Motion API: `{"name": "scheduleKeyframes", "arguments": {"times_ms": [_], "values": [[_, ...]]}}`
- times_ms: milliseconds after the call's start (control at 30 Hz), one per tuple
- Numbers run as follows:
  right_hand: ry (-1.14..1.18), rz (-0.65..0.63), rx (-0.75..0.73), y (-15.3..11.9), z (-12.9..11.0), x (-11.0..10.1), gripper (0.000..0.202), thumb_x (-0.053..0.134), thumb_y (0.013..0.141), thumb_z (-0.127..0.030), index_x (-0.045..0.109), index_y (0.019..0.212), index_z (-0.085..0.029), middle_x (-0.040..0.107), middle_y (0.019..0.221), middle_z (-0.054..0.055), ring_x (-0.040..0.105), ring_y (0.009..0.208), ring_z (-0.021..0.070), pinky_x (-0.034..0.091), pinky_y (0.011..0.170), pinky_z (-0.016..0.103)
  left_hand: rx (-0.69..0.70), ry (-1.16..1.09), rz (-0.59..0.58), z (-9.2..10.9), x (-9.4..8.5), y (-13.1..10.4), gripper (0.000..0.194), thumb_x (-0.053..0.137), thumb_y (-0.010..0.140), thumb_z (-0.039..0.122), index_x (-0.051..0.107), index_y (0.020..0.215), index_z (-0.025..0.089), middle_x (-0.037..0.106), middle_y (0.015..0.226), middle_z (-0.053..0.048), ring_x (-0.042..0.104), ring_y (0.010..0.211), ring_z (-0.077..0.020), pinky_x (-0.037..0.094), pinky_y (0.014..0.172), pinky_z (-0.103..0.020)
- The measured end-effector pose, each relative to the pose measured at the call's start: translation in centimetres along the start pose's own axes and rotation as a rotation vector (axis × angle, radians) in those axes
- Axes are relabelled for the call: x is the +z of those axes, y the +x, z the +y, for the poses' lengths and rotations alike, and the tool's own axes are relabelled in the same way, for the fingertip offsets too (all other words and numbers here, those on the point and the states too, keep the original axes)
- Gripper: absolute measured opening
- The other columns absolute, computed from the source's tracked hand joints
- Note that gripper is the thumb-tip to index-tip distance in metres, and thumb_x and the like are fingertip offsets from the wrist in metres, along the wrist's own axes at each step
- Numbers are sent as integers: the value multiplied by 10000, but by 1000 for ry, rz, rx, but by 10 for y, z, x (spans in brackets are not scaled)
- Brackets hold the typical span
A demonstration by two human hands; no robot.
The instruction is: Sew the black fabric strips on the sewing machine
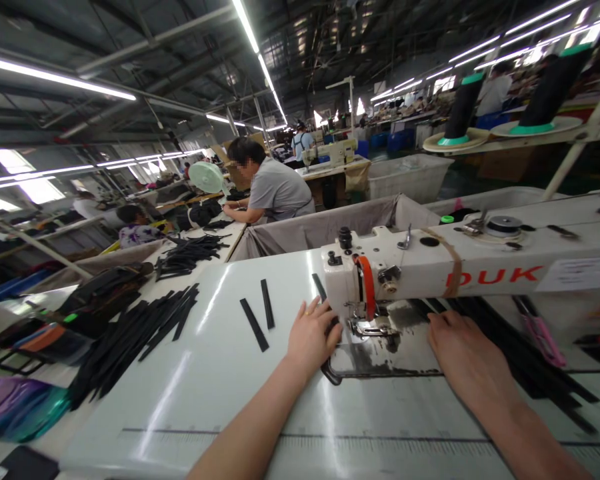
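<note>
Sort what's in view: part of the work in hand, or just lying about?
Likely in the work:
- sewing machine
- black strips by the right hand
- thread cones

Probably just lying about:
- purple-and-teal pouch
- flat black object

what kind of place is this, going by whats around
Most likely a sewing workshop or garment factory: there is a sewing machine on the near table, big black thread cones above it, and another machine at a bench further back.
</note>
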State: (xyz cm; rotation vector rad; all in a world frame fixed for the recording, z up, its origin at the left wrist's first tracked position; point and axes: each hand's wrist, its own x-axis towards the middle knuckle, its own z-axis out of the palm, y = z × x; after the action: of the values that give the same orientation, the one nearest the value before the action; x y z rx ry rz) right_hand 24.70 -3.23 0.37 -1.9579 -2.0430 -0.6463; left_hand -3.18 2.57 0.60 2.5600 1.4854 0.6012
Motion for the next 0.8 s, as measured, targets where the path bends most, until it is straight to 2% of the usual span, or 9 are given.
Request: {"name": "scheduleKeyframes", "arguments": {"times_ms": [67,133,233,333,433,600,667,733,800], "values": [[-10,1,-14,0,-1,0,157,506,827,-36,629,787,-127,596,757,110,586,730,266,475,627,357,-120,50,56,-15,-13,-12,221,556,930,303,688,1098,245,638,1283,-57,472,1308,-298,296,1139,-559],[43,59,-48,-1,-4,-3,147,490,838,-76,608,785,-147,600,744,105,592,724,269,482,629,374,-210,84,160,-24,-26,-23,217,527,932,286,723,988,214,638,1282,-86,446,1321,-334,284,1125,-602],[171,184,-138,-11,-18,-9,150,449,855,-121,577,801,-179,618,743,103,592,683,265,494,629,409,-228,-67,238,-8,-33,-32,273,480,933,281,713,836,177,690,1124,-127,544,1186,-337,393,1038,-567],[230,199,-304,-34,-47,-17,218,419,802,-34,544,780,-211,639,777,109,587,666,265,492,601,416,-392,-621,-39,34,-18,-30,337,472,937,445,651,1015,171,699,782,-69,659,685,-219,536,650,-362],[284,120,-396,-58,-75,-24,312,408,758,26,573,869,-214,640,785,98,595,677,262,509,610,399,-580,-1173,-293,64,1,-25,470,568,834,567,547,1062,156,688,769,-42,547,414,-125,364,372,-228],[652,-15,-445,-40,-76,-45,271,384,900,-63,599,962,-214,666,850,61,658,726,198,561,632,290,-625,-1456,-301,56,2,-23,477,718,687,485,546,953,128,670,723,-29,501,414,-66,296,385,-179],[795,-113,-531,-17,-65,-51,318,369,945,-80,608,1099,-223,679,1008,65,666,927,175,558,803,261,-613,-1530,-276,46,-1,-21,520,754,647,479,558,964,117,660,721,-21,495,434,-56,311,412,-175],[842,-75,-682,1,-58,-49,333,374,957,-87,631,1122,-220,664,1117,80,638,1045,176,535,889,276,-607,-1542,-228,40,0,-18,532,772,624,481,562,954,120,647,712,-10,498,455,-57,340,440,-177],[794,-5,-784,7,-56,-41,321,399,953,-84,638,1137,-193,672,1100,94,648,1012,183,553,847,279,-598,-1443,-146,39,5,-14,483,764,634,467,557,918,136,624,666,14,486,442,-63,348,436,-183]]}}
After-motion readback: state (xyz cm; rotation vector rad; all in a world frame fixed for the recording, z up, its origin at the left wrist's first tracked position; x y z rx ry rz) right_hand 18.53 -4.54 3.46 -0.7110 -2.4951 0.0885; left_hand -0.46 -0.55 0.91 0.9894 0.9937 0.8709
